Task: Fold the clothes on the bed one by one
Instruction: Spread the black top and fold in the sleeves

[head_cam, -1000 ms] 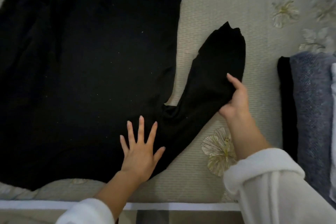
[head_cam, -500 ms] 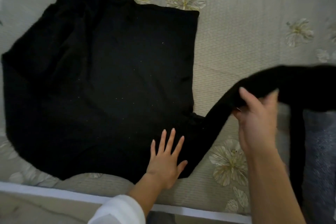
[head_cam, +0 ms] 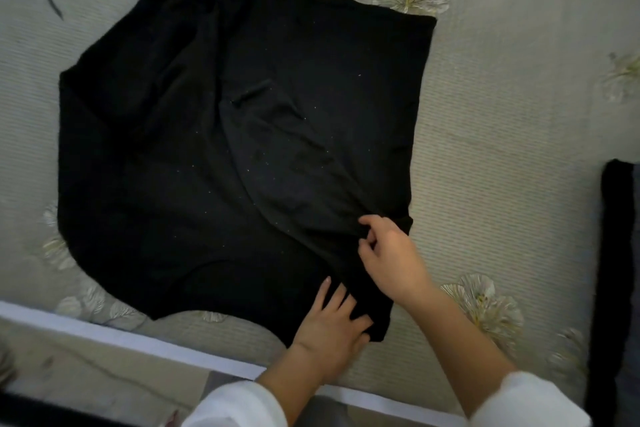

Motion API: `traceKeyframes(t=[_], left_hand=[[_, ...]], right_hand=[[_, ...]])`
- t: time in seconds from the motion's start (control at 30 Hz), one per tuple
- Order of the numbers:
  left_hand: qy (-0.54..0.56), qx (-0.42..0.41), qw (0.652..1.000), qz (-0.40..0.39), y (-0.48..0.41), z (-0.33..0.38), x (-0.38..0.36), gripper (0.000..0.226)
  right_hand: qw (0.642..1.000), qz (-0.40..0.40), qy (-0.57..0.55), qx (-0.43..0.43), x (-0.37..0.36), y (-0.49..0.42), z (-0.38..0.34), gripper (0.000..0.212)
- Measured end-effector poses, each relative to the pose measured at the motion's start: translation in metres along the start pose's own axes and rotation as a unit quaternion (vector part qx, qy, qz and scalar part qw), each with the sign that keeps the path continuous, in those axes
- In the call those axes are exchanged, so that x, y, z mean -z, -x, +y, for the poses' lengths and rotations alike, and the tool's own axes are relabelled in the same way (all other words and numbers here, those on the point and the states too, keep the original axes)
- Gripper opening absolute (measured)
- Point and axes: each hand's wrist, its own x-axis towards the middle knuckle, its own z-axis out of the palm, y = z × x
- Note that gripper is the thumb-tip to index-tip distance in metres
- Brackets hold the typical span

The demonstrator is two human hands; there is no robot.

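A black long-sleeved garment (head_cam: 166,184) lies spread flat on the floral bedspread (head_cam: 502,121). Its right sleeve (head_cam: 287,149) lies folded inward across the body, the cuff near the middle. My left hand (head_cam: 332,326) presses flat on the garment's near right corner, fingers spread. Just above it, my right hand (head_cam: 388,253) has its fingers curled and pinches the fabric at the base of the folded sleeve. The left side of the garment is bunched in loose folds.
At the right edge stands a stack of folded clothes (head_cam: 618,253), its black side showing. The bed's white front edge (head_cam: 104,328) runs along the bottom, with floor below it at the lower left. Bare bedspread lies between the garment and the stack.
My right hand swung the sleeve from the right of the garment over onto the body, then came down to the sleeve's base. My left hand stayed pressed on the near corner.
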Motion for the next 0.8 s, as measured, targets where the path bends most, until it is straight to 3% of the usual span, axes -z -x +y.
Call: traceKeyframes(t=[0.1,0.17,0.27,0.33,0.43,0.5,0.57,0.67,0.73,0.8], left_hand=[[-0.012,-0.039,0.998,0.058,0.006,-0.007,-0.003,0.047],[0.034,-0.066,0.996,0.042,0.013,-0.016,-0.003,0.052],[0.143,-0.038,0.972,0.185,0.028,-0.036,-0.002,0.054],[0.281,0.057,0.92,0.269,0.034,-0.058,0.005,0.039],[0.439,0.247,0.776,0.378,0.035,-0.096,0.036,0.027],[0.504,0.306,0.698,0.406,0.029,-0.124,0.066,0.03],[0.559,0.308,0.643,0.423,0.018,-0.152,0.099,0.044],[0.642,0.289,0.558,0.438,-0.006,-0.191,0.148,0.069],[0.686,0.276,0.532,0.413,-0.021,-0.213,0.174,0.079],[0.714,0.221,0.538,0.389,-0.026,-0.228,0.193,0.071]], right_hand=[[0.998,-0.026,0.052,0.007,-0.008,0.009,0.011,0.056],[0.995,-0.036,0.091,0.008,-0.014,0.012,0.013,0.07],[0.996,-0.004,0.091,-0.005,-0.026,0.018,0.009,0.071],[0.997,0.003,0.075,-0.021,-0.037,0.024,0.006,0.058],[0.991,0.027,0.131,0.027,-0.06,0.041,0.002,0.027],[0.984,0.07,0.157,0.051,-0.075,0.051,-0.001,0.02],[0.983,0.087,0.158,0.032,-0.083,0.054,-0.006,0.017],[0.984,0.092,0.148,-0.032,-0.087,0.049,-0.017,0.034],[0.982,0.1,0.142,-0.068,-0.088,0.045,-0.023,0.035],[0.982,0.097,0.12,-0.111,-0.09,0.043,-0.03,0.026]])
